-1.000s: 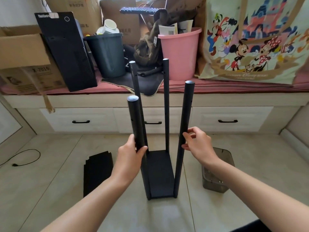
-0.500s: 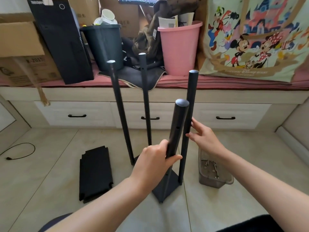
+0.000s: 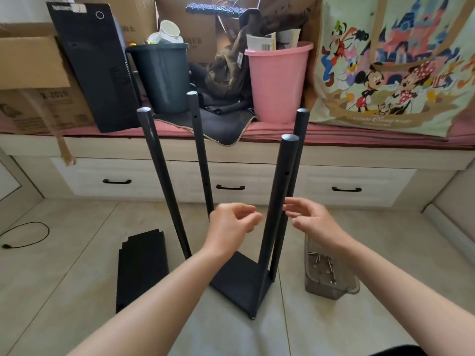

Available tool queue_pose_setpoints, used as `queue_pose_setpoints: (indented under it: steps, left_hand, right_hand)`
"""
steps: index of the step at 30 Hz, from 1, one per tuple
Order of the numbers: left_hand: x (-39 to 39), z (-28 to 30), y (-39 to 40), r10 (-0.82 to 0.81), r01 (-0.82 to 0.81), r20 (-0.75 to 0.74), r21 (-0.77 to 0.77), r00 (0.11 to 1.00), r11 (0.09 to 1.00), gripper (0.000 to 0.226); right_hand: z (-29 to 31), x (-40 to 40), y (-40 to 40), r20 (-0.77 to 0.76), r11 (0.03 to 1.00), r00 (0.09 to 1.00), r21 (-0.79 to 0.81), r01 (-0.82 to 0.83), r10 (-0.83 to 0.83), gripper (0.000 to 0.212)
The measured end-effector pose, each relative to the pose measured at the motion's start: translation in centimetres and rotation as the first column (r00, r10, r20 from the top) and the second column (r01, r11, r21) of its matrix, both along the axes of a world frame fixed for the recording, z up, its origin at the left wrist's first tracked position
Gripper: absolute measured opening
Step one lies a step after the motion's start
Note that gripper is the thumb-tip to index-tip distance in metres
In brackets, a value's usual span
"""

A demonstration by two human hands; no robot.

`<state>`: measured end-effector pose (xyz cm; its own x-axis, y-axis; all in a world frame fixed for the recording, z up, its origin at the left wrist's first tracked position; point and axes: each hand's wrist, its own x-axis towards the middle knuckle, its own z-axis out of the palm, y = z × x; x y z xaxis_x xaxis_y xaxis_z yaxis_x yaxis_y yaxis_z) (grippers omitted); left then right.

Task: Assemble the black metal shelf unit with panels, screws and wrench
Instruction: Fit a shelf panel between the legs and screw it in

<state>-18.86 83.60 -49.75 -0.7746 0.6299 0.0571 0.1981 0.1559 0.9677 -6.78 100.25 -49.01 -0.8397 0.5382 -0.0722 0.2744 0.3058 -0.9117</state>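
Both hands hung loose and held nothing; the left hand [image 3: 231, 224] sat just left of the near right post [image 3: 279, 201], the right hand [image 3: 312, 222] just right of it; that smooth, round, matte black post rose upright from the flat base panel [image 3: 236, 278] on the floor; spare panels [image 3: 141, 268] lay left, the screw tub [image 3: 329, 276] right.

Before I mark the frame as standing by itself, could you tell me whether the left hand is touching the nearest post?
Apart. In the head view, floor shows between the left hand fingertips and the nearest post.
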Motion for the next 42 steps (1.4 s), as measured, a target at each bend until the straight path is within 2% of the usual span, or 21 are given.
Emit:
queue_pose_setpoints:
  steps: [2,6,9,11,15,19,24,29,35,38,42]
  left_hand:
    - [-2.3,1.0,-0.7,0.125,-0.127,0.034,0.068,0.992,0.989,0.005]
    - [-8.1,2.0,-3.3,0.501,-0.505,0.063,0.109,0.863,0.856,0.013]
    - [-11.5,1.2,-5.1,0.627,-0.631,0.079,0.045,0.775,0.775,0.017]
    - [-12.8,0.7,-5.9,0.625,-0.628,0.076,0.009,0.777,0.779,0.03]
    - [-13.9,0.0,-6.3,0.455,-0.457,0.034,0.037,0.89,0.889,0.055]
    - [-13.4,-0.4,-5.8,0.367,-0.367,-0.043,0.015,0.929,0.93,0.041]
    - [-12.8,-0.2,-5.6,0.357,-0.356,-0.032,0.038,0.933,0.934,0.033]
    - [-12.3,-0.2,-6.0,0.364,-0.363,-0.022,0.042,0.931,0.931,0.031]
    - [-11.2,0.2,-6.6,0.359,-0.359,-0.037,0.016,0.932,0.933,0.033]
    - [-10.7,0.2,-6.9,0.357,-0.358,-0.071,-0.007,0.931,0.934,0.026]
    - [-9.5,0.4,-7.6,0.329,-0.344,-0.162,-0.075,0.93,0.936,0.037]
  right_hand:
    - [0.0,0.1,-0.7,0.037,0.995,0.995,0.026,-0.092,0.091,0.043]
    - [0.0,-0.3,-2.4,-0.004,0.984,0.985,0.019,-0.174,0.174,0.024]
    - [0.4,-0.4,-2.7,0.016,0.983,0.986,0.067,-0.169,0.168,0.026]
    - [0.6,-0.2,-2.9,0.066,0.974,0.976,0.078,-0.213,0.208,0.028]
    - [1.2,0.4,-3.7,0.139,0.944,0.935,0.002,-0.331,0.327,0.035]
    - [1.2,0.5,-4.4,0.091,0.956,0.952,-0.063,-0.288,0.293,0.045]
    - [0.6,-1.4,-5.3,0.061,0.985,0.985,0.051,-0.164,0.16,0.037]
    - [0.4,-3.2,-5.8,0.112,0.98,0.981,0.104,-0.167,0.156,0.031]
    - [0.7,-4.4,-6.7,0.143,0.979,0.982,0.142,-0.143,0.122,0.033]
    - [1.0,-4.1,-6.0,0.151,0.978,0.986,0.187,-0.093,0.065,0.032]
    - [1.3,-4.0,-5.2,0.171,0.959,0.985,0.281,-0.045,-0.004,0.038]
